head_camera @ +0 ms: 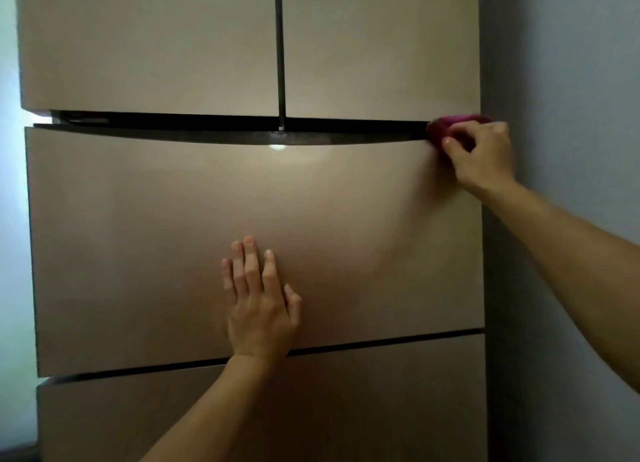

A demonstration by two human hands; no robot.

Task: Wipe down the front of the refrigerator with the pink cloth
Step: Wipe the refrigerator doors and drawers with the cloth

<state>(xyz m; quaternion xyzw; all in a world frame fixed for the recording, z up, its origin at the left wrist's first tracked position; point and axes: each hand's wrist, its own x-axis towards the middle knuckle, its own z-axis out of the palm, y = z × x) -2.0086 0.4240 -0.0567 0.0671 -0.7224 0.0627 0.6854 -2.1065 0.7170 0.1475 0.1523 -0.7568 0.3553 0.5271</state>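
Observation:
A beige-gold refrigerator (pixel 156 219) fills the view, with two upper doors, a wide middle drawer and a lower drawer. My right hand (pixel 481 157) grips a bunched pink cloth (pixel 450 124) at the top right corner of the middle drawer, against the dark gap under the upper right door. Most of the cloth is hidden by my fingers. My left hand (pixel 258 302) lies flat on the middle drawer's front, fingers straight and pointing up, near its lower edge.
A grey-blue wall (pixel 571 98) stands close along the refrigerator's right side. Bright light shows along the left edge (pixel 10 184). A dark vertical seam (pixel 280 46) splits the upper doors. A light glare (pixel 277 147) reflects below it.

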